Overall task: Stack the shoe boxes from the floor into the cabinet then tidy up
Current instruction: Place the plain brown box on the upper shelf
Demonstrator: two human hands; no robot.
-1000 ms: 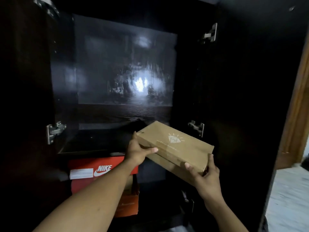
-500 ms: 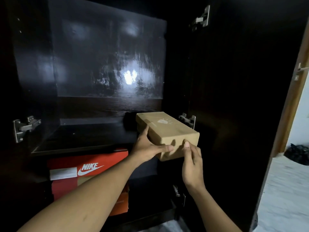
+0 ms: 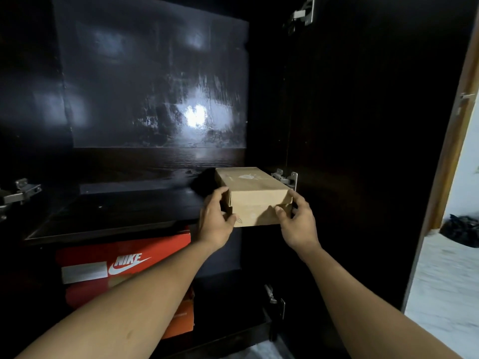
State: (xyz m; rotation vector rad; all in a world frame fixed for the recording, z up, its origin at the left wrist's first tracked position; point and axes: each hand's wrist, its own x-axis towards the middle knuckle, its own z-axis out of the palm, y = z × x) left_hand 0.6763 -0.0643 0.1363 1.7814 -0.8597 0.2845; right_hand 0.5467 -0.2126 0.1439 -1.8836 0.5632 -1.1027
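A brown cardboard shoe box (image 3: 252, 189) with a pale emblem on its lid lies on the dark cabinet shelf (image 3: 108, 216) at its right end, its short end facing me. My left hand (image 3: 216, 221) grips the box's near left corner, thumb across the front. My right hand (image 3: 298, 221) holds the near right corner, thumb on the front face. On the level below sits a red Nike shoe box (image 3: 124, 260) on top of an orange box (image 3: 181, 317).
The open right cabinet door (image 3: 363, 151) stands close beside the box, with metal hinges (image 3: 285, 177) next to it. A hinge (image 3: 18, 190) juts out at the left. Pale floor (image 3: 445, 294) and a dark bag (image 3: 461, 229) lie to the right.
The brown box went from tilted in the air to lying flat on the shelf's right end. Both hands shifted to its near end.
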